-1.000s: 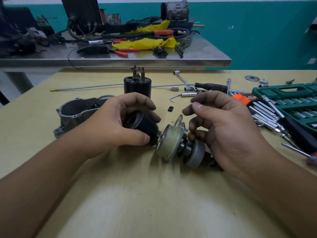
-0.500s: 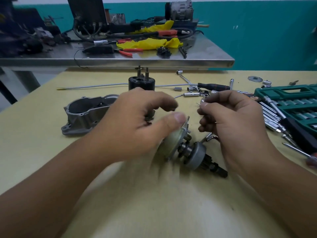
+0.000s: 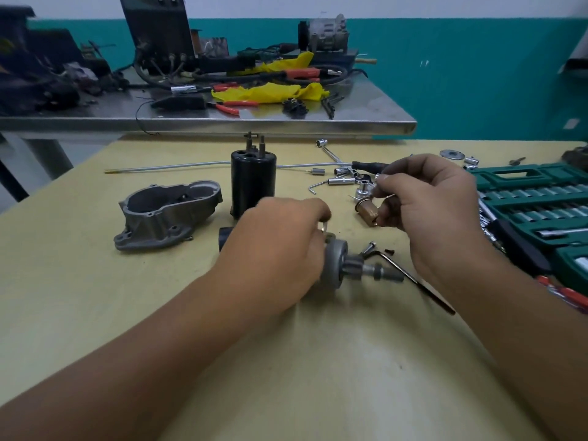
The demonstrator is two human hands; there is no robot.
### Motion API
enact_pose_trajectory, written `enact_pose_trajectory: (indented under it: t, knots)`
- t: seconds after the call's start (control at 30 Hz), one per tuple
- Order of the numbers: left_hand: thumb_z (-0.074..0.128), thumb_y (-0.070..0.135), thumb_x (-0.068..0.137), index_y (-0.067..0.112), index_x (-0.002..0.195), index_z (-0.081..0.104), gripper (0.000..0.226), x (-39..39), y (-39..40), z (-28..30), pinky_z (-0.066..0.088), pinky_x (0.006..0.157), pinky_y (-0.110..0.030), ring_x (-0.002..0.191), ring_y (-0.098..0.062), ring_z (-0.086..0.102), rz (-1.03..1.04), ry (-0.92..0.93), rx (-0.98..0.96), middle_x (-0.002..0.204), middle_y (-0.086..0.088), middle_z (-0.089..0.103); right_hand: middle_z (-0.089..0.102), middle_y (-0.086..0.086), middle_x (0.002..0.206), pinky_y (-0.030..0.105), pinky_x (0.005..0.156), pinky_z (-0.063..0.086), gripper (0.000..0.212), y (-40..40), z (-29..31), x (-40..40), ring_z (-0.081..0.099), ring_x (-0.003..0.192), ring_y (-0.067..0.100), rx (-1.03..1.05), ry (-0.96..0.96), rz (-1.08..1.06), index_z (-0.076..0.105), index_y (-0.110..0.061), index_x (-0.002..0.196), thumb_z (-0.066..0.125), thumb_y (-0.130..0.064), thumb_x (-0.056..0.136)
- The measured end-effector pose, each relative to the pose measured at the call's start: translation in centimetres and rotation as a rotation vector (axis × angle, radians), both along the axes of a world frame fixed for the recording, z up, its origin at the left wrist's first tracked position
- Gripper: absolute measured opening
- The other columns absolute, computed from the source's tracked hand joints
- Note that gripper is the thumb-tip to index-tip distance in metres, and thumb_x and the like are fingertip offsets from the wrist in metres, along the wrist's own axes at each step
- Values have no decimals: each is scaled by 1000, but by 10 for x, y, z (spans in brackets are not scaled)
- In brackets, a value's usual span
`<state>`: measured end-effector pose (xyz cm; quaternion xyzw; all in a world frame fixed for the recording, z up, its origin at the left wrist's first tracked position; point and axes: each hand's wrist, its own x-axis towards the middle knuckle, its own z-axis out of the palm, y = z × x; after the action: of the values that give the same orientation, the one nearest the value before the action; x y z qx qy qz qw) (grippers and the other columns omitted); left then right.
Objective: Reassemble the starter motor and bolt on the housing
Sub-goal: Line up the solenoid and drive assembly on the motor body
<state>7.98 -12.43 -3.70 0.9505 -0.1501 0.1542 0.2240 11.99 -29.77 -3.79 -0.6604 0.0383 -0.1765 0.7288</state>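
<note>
My left hand (image 3: 280, 249) grips the starter's armature and drive assembly (image 3: 342, 268), which lies on the wooden table with its pinion shaft (image 3: 381, 274) pointing right; the hand hides most of the black body (image 3: 224, 238). My right hand (image 3: 423, 198) is raised above the table and pinches a small brown cylindrical plunger (image 3: 368, 211). The grey cast housing (image 3: 165, 214) lies open side up at the left. A black cylindrical solenoid body (image 3: 253, 183) with terminals on top stands upright behind my left hand.
An Allen key (image 3: 413, 278) and small screws (image 3: 370, 248) lie right of the pinion. Loose sockets (image 3: 342, 179) and a long thin rod (image 3: 165, 168) lie farther back. A green socket set case (image 3: 537, 211) fills the right edge. A cluttered steel bench (image 3: 206, 119) stands behind.
My left hand has turned the assembly so that the shaft points right and the pale disc is covered. My right hand has risen clear of it, now with a brown plunger in its fingers.
</note>
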Motion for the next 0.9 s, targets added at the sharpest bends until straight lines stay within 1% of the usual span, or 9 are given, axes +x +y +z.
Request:
enact_pose_trajectory:
  t: [0.1,0.17,0.3,0.4,0.5,0.63,0.7,0.8,0.9]
  knots:
    - [53,10,100,19,126,72,34,-2,0,-2,54,92,-45,105,-27,66,73,-22,-185,111,-7,74,67,8,68,28,45,49,20,-5,3,1,54,43,15,1,-10,-13,67,-11,82,66,8,87]
    - [54,7,98,20,124,73,35,-5,-6,-4,54,93,-42,103,-24,65,99,-26,-257,112,-5,73,69,7,67,27,45,50,19,-7,4,3,55,44,15,-2,-7,-10,68,-11,83,66,8,87]
    - [59,5,92,22,123,74,38,-11,-16,-11,55,83,-35,93,-19,61,92,-45,-334,107,1,61,69,11,69,31,50,53,18,-8,2,4,57,50,20,54,38,45,68,-12,83,65,4,89]
    - [58,4,94,25,125,72,40,-10,-14,-18,44,68,-10,80,-8,57,144,12,-442,109,6,56,68,12,68,32,51,51,17,-6,5,2,57,52,24,176,76,90,65,-12,84,63,3,91]
    - [57,11,98,30,129,68,38,-10,-11,-26,42,65,-9,73,-2,54,196,124,-513,120,10,52,68,12,67,29,50,48,17,-2,13,-7,58,53,24,226,31,89,64,-12,84,61,2,92]
    - [51,9,101,28,133,66,41,-9,-14,-22,32,83,-8,99,5,48,168,170,-407,133,8,51,69,9,67,35,57,50,19,13,17,-29,60,58,23,221,-150,9,65,-13,82,63,4,90]
    - [48,8,100,27,126,71,40,-8,-12,-15,42,90,-18,111,-8,55,120,195,-304,127,3,61,69,7,68,30,58,51,21,27,11,-43,62,61,22,157,-265,-12,63,-13,82,63,7,89]
    - [49,13,97,25,111,74,31,-8,-8,-8,57,83,-40,93,-21,66,-3,233,-29,99,-1,71,68,10,75,29,58,53,21,45,-4,-53,64,63,21,30,-360,11,62,-19,84,61,1,90]
    - [57,33,92,27,103,74,22,-4,18,8,57,68,-32,71,-8,66,-198,48,-8,81,8,71,64,10,74,34,55,50,17,46,-10,-46,60,60,25,-52,-394,48,60,-20,86,58,-3,89]
